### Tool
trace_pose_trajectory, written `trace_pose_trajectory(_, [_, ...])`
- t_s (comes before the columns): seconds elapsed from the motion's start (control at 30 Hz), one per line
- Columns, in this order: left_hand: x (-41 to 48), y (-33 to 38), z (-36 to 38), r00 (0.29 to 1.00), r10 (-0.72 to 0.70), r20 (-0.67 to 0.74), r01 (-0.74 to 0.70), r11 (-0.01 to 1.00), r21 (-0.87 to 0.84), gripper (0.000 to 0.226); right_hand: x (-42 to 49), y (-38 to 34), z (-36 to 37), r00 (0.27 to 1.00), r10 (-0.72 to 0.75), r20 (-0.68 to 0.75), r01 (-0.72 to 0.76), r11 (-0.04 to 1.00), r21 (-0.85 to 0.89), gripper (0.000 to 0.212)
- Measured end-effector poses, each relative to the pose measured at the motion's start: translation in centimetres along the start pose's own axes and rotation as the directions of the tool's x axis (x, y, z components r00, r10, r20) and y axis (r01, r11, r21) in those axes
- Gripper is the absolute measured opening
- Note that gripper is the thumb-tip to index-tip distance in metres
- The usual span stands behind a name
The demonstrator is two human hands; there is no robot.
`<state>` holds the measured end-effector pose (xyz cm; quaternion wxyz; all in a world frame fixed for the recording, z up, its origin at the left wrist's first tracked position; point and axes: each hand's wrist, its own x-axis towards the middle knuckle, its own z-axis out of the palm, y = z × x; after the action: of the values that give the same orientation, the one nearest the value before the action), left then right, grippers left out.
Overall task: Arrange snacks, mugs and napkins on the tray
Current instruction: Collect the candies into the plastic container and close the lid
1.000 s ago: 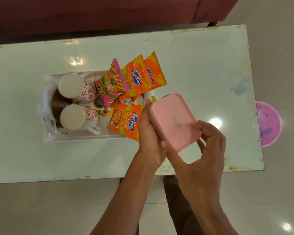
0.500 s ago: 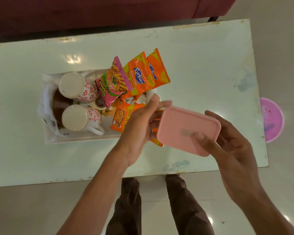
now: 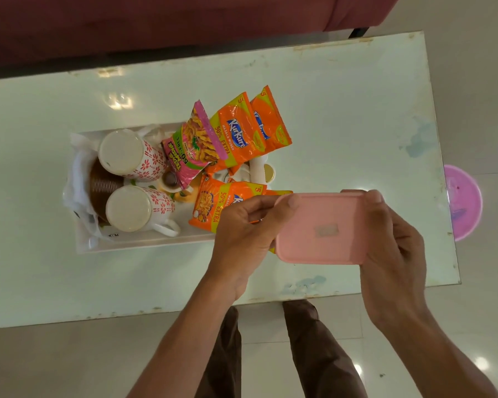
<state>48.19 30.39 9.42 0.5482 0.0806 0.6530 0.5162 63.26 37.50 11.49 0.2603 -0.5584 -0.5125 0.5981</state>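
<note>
Pink box [image 3: 322, 228] is clasped at its ends between left hand [image 3: 242, 234] fingers and right hand [image 3: 391, 242] fingers.

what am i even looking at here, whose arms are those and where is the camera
There is no machine here. The camera sits on a person's head and looks down, so the arms are that person's own. The left hand and right hand hold a pink box by its two ends, above a pale table. On the table stands a white tray with two upside-down patterned mugs, orange and pink snack packets, and some white cloth or paper. A pink bowl sits on the floor beyond the table's right edge.
</note>
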Motion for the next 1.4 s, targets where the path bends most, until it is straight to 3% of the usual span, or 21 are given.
trace_pose_trajectory(0.17, [0.2, 0.2, -0.2, 0.995, 0.004, 0.101, -0.006, 1.0, 0.019, 0.043, 0.9, -0.3, -0.1, 0.996, -0.078, -0.053, 0.077, 0.997, -0.025, 0.039])
trace_pose_trajectory(0.23, [0.3, 0.4, -0.3, 0.978, -0.03, 0.205, 0.021, 0.999, 0.043, 0.068, 1.3, -0.7, -0.2, 0.998, -0.044, -0.036, 0.045, 0.999, 0.027, 0.04])
trace_pose_trajectory(0.3, [0.2, 0.5, -0.2, 0.975, -0.023, 0.222, 0.013, 0.999, 0.045, 0.084, 1.4, -1.0, -0.3, 0.999, -0.026, 0.036, 0.024, 0.998, 0.058, 0.041])
trace_pose_trajectory(0.4, [0.0, 0.7, 0.0, 0.985, 0.016, 0.17, -0.014, 1.0, -0.009, 0.071, 1.1, -1.3, -0.2, 0.992, 0.024, 0.128, -0.02, 0.999, -0.036, 0.051])
trace_pose_trajectory(0.53, [-0.1, 0.2, 0.0, 0.992, 0.023, 0.126, -0.024, 1.0, 0.008, 0.067, 0.8, -0.6, -0.3, 0.993, 0.083, 0.087, -0.075, 0.993, -0.085, 0.073])
trace_pose_trajectory(0.67, [-0.2, -0.4, -0.2, 0.988, 0.016, 0.151, -0.022, 0.999, 0.035, 0.078, 1.2, -0.7, -0.7, 0.996, 0.021, 0.083, -0.007, 0.987, -0.158, 0.059])
trace_pose_trajectory(0.73, [-0.1, -0.4, -0.8, 0.973, 0.001, 0.232, -0.011, 0.999, 0.043, 0.087, 1.8, -1.0, -1.3, 0.983, 0.03, 0.182, 0.018, 0.966, -0.257, 0.057])
trace_pose_trajectory(0.8, [-0.1, 0.1, -1.3, 0.961, -0.032, 0.276, 0.018, 0.999, 0.051, 0.081, 2.4, -1.5, -2.1, 0.946, 0.07, 0.316, 0.048, 0.935, -0.351, 0.049])
trace_pose_trajectory(0.9, [0.0, 0.4, -0.6, 0.988, 0.003, 0.155, -0.028, 0.987, 0.158, 0.059, 2.4, -1.8, -2.6, 0.913, 0.109, 0.393, 0.051, 0.926, -0.375, 0.042])
trace_pose_trajectory(0.97, [-0.1, 0.4, 0.5, 0.995, 0.085, 0.049, -0.091, 0.985, 0.149, 0.049, 1.8, -1.2, -2.5, 0.925, 0.107, 0.364, -0.016, 0.969, -0.245, 0.053])
trace_pose_trajectory(1.03, [-0.3, 0.2, 1.5, 0.992, 0.118, -0.038, -0.114, 0.989, 0.092, 0.057, 1.0, -0.2, -2.1, 0.946, 0.124, 0.298, -0.103, 0.991, -0.085, 0.061])
trace_pose_trajectory(1.1, [-0.7, -0.2, 2.4, 0.986, 0.135, -0.1, -0.128, 0.989, 0.075, 0.072, 0.6, 0.3, -1.6, 0.971, 0.112, 0.209, -0.107, 0.994, -0.034, 0.061])
trace_pose_trajectory(1.17, [-1.1, -0.7, 3.0, 0.98, 0.145, -0.134, -0.139, 0.989, 0.058, 0.07, 0.7, 0.5, -1.8, 0.985, 0.067, 0.156, -0.059, 0.997, -0.054, 0.056])
trace_pose_trajectory(1.27, [-1.2, -0.5, 3.6, 0.983, 0.162, -0.082, -0.147, 0.976, 0.159, 0.057, 1.7, -0.4, -2.9, 0.983, -0.004, 0.182, 0.041, 0.979, -0.2, 0.053])
trace_pose_trajectory(1.33, [-0.8, 0.0, 3.7, 0.969, 0.244, 0.021, -0.235, 0.904, 0.357, 0.053, 2.9, -1.4, -4.1, 0.975, 0.055, 0.216, 0.011, 0.956, -0.292, 0.056])
trace_pose_trajectory(1.4, [0.2, 0.9, 4.1, 0.952, 0.289, 0.102, -0.304, 0.849, 0.431, 0.035, 4.6, -2.6, -5.1, 0.965, 0.112, 0.239, -0.029, 0.945, -0.326, 0.058])
